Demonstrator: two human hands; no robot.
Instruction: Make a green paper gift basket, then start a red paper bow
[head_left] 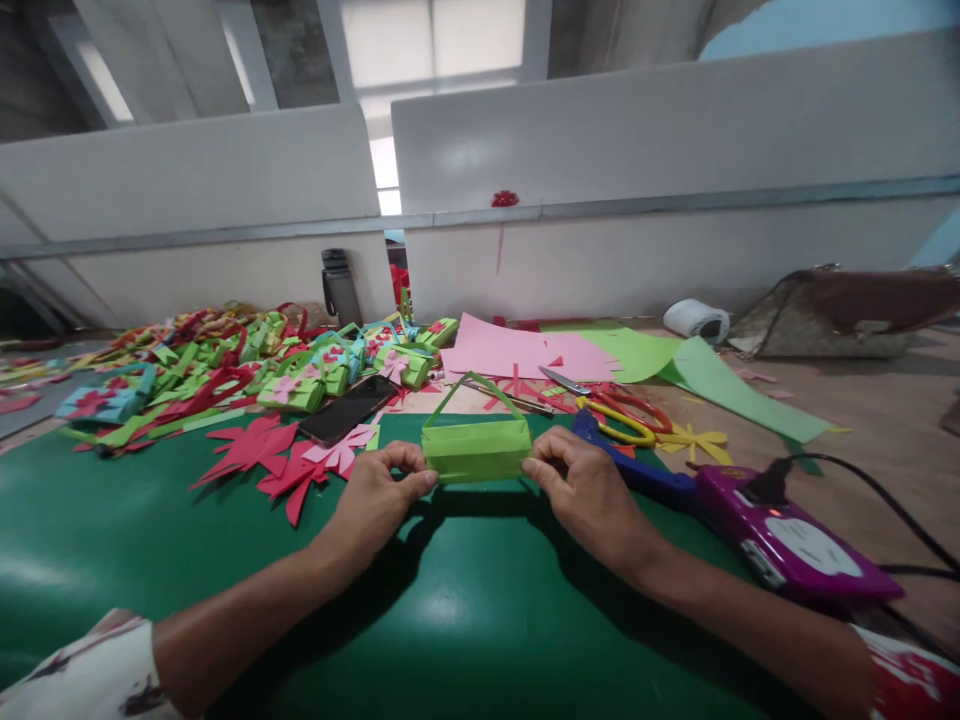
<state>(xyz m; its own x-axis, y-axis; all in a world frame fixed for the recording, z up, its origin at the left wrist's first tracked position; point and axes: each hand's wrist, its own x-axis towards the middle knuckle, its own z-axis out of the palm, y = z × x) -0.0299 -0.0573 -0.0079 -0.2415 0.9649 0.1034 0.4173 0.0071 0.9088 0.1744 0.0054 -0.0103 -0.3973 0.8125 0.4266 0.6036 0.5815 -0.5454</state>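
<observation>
A small light-green paper bag (478,450) with a thin looped handle is held up in front of me, just over the green mat (450,620). My left hand (386,490) pinches its left end between thumb and fingers. At the opposite end my right hand (589,490) does the same, thumb toward me. Left of the bag lie red paper flowers (251,445) and a pink paper flower (343,448). Close to my right hand are scissors with yellow and red handles (622,430) and a purple device (795,545) with a blue part and a plugged-in black cable.
Several finished paper bags with flowers (300,385) are heaped at the back left, near a black phone (349,408) and a dark bottle (340,290). Pink sheets (517,350) and green sheets (742,385) lie behind. A handbag (840,315) and a white roll (696,320) stand at the back right.
</observation>
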